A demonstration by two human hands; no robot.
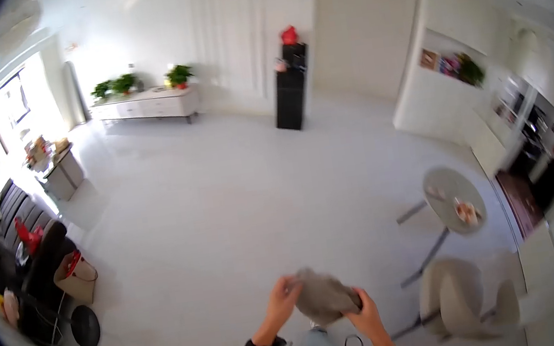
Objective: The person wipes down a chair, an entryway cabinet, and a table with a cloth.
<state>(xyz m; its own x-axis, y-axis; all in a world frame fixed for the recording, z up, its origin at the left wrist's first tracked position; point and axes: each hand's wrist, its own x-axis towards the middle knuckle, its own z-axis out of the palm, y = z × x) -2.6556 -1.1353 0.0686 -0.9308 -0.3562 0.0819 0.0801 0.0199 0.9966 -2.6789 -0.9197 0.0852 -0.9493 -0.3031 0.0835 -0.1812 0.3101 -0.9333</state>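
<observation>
A crumpled grey-brown cloth [327,296] hangs in front of my body at the bottom middle of the head view. At its left edge, the fingers of my left hand [283,301] are closed on it. On the opposite side my right hand [366,316] grips its lower right corner, with the thumb near the edge. Both wrists wear black bands. Blur hides the finer details of the cloth.
To the right stand a round table [442,181] with a small dish [466,211] on it and a pale chair [450,297]. A dark sofa [32,243] and a bag [77,277] are at left. Farther off are a white cabinet [147,107] with plants and a black pedestal [290,97].
</observation>
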